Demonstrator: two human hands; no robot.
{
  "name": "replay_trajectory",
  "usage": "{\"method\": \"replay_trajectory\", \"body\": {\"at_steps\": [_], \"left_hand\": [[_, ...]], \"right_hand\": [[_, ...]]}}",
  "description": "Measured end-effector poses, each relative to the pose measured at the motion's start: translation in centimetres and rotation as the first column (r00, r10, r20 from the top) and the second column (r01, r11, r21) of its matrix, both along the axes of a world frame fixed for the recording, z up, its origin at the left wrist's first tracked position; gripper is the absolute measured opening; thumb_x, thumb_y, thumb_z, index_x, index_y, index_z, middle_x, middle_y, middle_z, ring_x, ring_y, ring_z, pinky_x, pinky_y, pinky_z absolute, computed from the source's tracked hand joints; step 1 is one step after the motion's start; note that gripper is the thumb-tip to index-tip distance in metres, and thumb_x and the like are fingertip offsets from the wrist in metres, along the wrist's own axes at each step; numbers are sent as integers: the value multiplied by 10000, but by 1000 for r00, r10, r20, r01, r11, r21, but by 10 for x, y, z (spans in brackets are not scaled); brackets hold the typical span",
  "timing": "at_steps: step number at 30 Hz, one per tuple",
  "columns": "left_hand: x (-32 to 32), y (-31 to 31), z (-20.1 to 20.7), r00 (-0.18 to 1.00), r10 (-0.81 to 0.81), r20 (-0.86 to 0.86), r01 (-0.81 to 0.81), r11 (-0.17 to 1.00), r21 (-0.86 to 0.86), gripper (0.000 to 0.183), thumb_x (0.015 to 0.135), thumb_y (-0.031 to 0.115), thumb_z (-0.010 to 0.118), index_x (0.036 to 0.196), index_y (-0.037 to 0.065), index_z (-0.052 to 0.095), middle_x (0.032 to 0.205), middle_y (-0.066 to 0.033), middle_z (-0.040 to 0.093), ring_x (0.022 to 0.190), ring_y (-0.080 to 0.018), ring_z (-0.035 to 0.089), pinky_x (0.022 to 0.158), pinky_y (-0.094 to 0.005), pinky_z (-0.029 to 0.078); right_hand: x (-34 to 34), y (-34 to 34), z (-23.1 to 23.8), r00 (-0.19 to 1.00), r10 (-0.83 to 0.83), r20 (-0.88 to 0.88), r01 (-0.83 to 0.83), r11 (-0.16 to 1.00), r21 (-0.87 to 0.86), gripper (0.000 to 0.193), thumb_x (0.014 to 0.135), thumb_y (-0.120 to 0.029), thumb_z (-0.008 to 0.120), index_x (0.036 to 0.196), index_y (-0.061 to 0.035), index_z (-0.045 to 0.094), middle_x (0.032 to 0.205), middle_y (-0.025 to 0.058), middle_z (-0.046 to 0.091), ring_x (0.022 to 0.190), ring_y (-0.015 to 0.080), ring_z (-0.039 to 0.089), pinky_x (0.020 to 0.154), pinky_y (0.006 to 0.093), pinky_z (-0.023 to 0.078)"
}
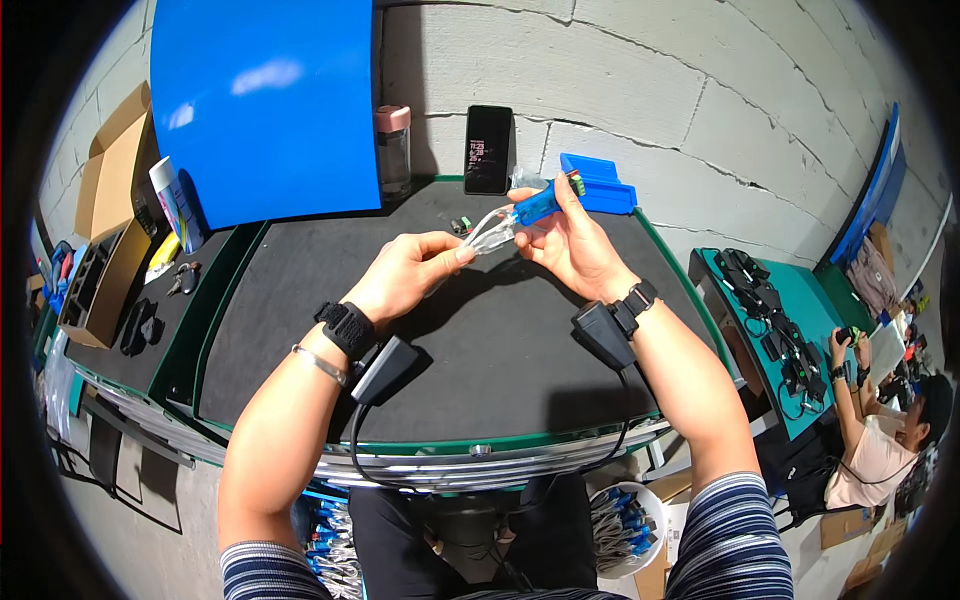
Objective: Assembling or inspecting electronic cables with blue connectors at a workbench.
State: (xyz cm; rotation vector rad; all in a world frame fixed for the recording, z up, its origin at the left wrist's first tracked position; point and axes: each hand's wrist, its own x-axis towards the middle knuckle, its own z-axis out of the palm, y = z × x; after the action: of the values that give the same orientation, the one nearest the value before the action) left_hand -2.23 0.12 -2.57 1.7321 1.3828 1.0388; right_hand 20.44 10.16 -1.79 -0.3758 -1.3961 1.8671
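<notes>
Clearly, your right hand (578, 248) was closed around a translucent blue, narrow electronic adapter (537, 206), thumb against its side, with a green terminal block (577, 184) showing at its upper end. Your left hand (408, 272) pinched a pale grey, looped cable bundle (484, 236) between thumb and fingers, just below and to the left of the adapter. You had both pieces raised over the far part of a dark grey, flat bench mat (450, 350), where small green-and-black parts (461, 225) lay near your left fingertips. Beyond your hands, a black rectangular phone (488, 150) stood upright near the wall, between a clear bottle with a pink lid (395, 155) and a bright blue, open plastic case (603, 187). Below the bench, a round white bucket (657, 515) beside your leg held more blue-ended grey cables (617, 525).
</notes>
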Motion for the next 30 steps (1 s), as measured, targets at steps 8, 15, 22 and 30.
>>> {"method": "replay_trajectory", "body": {"at_steps": [8, 15, 22, 30], "left_hand": [[5, 1, -4, 999, -9, -36, 13, 992, 124, 334, 985, 335, 613, 1043, 12, 670, 757, 67, 551, 682, -24, 433, 582, -217, 359], [4, 3, -12, 984, -77, 159, 60, 993, 104, 367, 1009, 359, 562, 1178, 40, 633, 930, 8, 625, 834, -57, 556, 758, -225, 445], [3, 0, 0, 948, 34, 316, -58, 996, 67, 514, 1016, 409, 519, 1414, 93, 438, 1150, -37, 610, 1007, -107, 600, 902, -290, 458], [11, -5, 7, 902, -176, 393, 96, 972, 214, 759, 869, 137, 749, 1486, 93, 310, 1164, -84, 609, 950, -127, 623, 894, -298, 523]], "right_hand": [[-5, -13, -6, 969, 2, 245, -75, 955, 288, 481, 974, -403, 602, 1330, -94, 504, 1156, 15, 618, 969, 95, 569, 851, 267, 465], [-21, -26, -8, 976, -117, 184, 35, 917, 398, 391, 994, -329, 591, 1288, -88, 498, 1100, 16, 640, 989, 78, 569, 845, 262, 449], [2, -6, 2, 762, -647, 18, 319, 400, 859, 212, 977, -161, 566, 1114, -1, 538, 907, 116, 624, 829, 208, 649, 734, 353, 501], [1, -26, 15, 663, -734, -145, 227, 12, 974, 367, 836, 45, 537, 1195, -28, 508, 1056, 143, 536, 898, 319, 607, 760, 422, 480]]}}
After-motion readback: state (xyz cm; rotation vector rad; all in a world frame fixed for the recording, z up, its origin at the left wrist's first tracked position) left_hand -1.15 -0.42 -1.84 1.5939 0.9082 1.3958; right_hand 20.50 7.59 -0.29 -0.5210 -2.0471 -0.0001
